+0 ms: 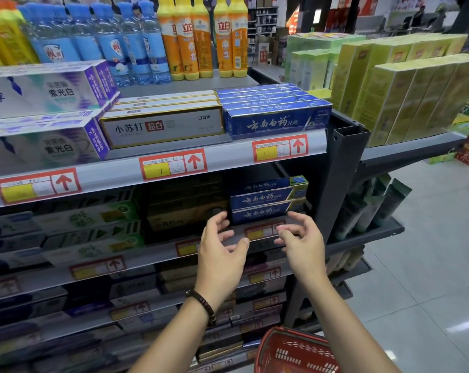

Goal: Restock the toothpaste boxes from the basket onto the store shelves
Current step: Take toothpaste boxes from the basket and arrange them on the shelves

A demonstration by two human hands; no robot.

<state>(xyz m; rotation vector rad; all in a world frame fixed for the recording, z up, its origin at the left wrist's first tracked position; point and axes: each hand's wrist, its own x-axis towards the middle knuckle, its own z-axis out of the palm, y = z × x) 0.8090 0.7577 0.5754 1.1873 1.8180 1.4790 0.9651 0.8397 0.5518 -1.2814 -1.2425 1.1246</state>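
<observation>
- Both bare forearms reach forward and upward, side by side.
- The left hand (219, 254) is held out with loosely curled fingers, holding nothing; a dark beaded bracelet (202, 305) circles its wrist.
- The right hand (302, 242) mirrors it, fingers loosely spread and empty.

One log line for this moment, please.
left hand: open, empty | right hand: open, empty | position: flanking blue toothpaste boxes, contact unclear | red basket: below hands
</observation>
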